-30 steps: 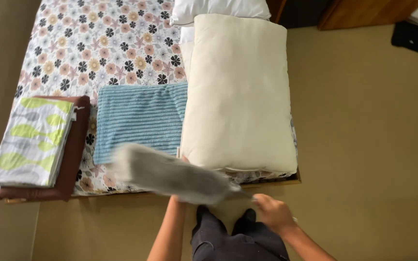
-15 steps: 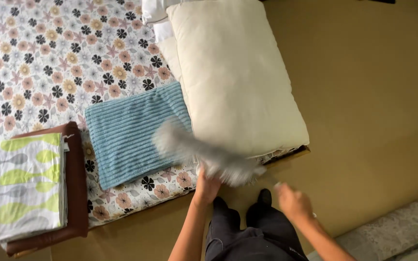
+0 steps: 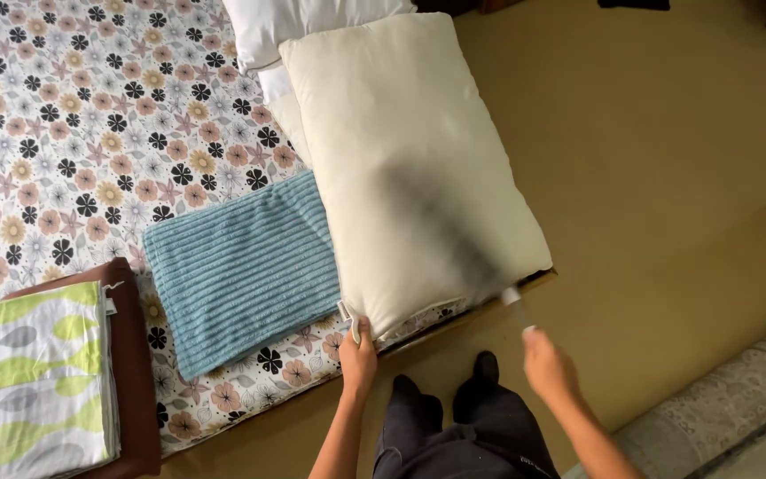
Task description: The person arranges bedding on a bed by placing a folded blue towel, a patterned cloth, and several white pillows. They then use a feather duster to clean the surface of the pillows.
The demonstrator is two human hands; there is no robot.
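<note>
A large cream pillow (image 3: 401, 151) lies along the right side of a floral-sheeted bed (image 3: 73, 142). My left hand (image 3: 358, 353) grips the pillow's near corner at the bed edge. My right hand (image 3: 550, 365) holds the handle of a grey duster (image 3: 441, 231), which shows as a dark motion blur sweeping across the pillow's lower half. A folded blue ribbed towel (image 3: 241, 266) lies just left of the pillow.
Folded white-and-green patterned cloth (image 3: 42, 381) sits on a folded brown cloth (image 3: 130, 355) at the bed's near left corner. A white pillow (image 3: 294, 18) lies beyond the cream one. Tan floor (image 3: 667, 177) spreads to the right, with a pale rug (image 3: 738, 390) at lower right.
The duster has swung from over the blue towel and bed edge up onto the pillow. My left hand has taken the pillow's near corner.
</note>
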